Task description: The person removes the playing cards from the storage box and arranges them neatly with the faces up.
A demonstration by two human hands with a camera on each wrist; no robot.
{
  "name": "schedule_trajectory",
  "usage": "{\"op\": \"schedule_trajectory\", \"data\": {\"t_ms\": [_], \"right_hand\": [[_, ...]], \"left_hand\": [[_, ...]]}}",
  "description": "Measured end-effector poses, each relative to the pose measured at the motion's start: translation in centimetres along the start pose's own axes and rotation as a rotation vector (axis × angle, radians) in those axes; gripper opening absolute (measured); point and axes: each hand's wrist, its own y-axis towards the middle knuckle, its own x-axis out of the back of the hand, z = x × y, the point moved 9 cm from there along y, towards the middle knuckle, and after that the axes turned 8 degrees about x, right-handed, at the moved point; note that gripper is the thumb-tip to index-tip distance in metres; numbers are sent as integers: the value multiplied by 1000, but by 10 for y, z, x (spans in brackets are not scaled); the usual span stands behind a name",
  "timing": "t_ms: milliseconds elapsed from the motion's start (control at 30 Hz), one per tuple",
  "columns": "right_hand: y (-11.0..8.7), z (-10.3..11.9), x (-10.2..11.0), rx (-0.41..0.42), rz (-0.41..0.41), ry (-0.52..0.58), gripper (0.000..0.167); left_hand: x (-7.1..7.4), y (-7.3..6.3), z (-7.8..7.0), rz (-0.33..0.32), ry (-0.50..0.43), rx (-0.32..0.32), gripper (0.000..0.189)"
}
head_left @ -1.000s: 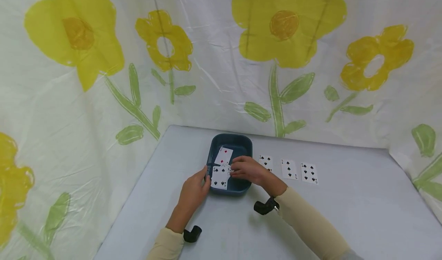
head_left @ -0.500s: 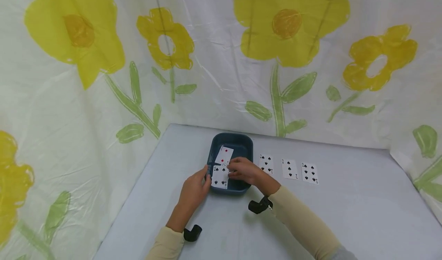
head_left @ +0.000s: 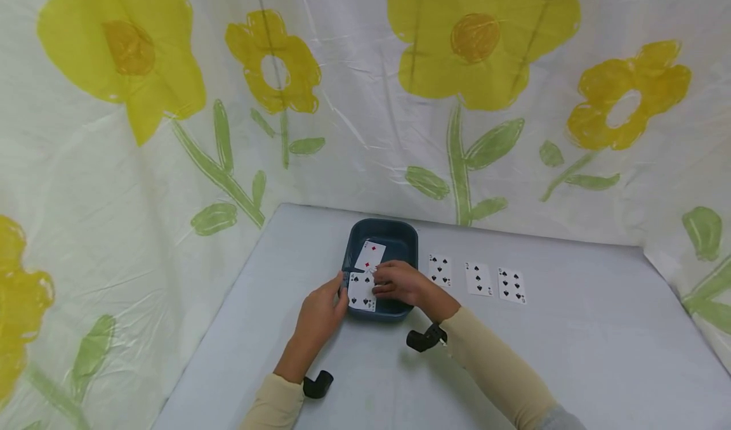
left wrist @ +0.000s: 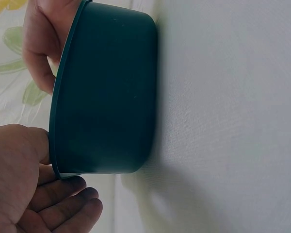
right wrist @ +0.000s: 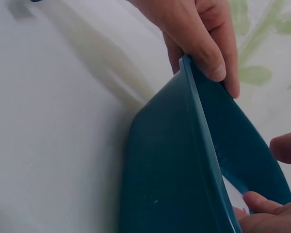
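My left hand (head_left: 323,309) grips the left rim of the dark teal plastic tub (head_left: 407,233), thumb inside and fingers outside, as the left wrist view shows. My right hand (head_left: 402,284) reaches into the tub over its right side. Its fingertips touch the right part of a playing card, the four of spades (head_left: 360,292). In the right wrist view, thumb and fingers stand apart, and a strip of white card (right wrist: 234,192) shows by the fingertips. Behind it in the tub lies a two of diamonds (head_left: 370,254). Near the right fingertips a small pale piece shows, mostly hidden.
Right of the tub, three spade cards lie face up in a row: a five (head_left: 440,269), a three (head_left: 478,279) and a six (head_left: 511,285). The pale table (head_left: 571,354) meets a flowered curtain (head_left: 354,151) at its back and sides.
My right hand has shifted slightly left within the tub, and the four of spades lies a little further left. My left hand stays on the rim.
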Motion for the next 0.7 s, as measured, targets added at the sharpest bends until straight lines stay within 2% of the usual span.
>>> {"op": "schedule_trajectory", "data": {"t_ms": [333,700], "right_hand": [[3,-5,3,-14,-46,60,46],[4,-2,6,15,-88,-49,47]], "left_hand": [[-1,1,0,3,4,11,43],[0,1,0,-5,-2,5,43]]}}
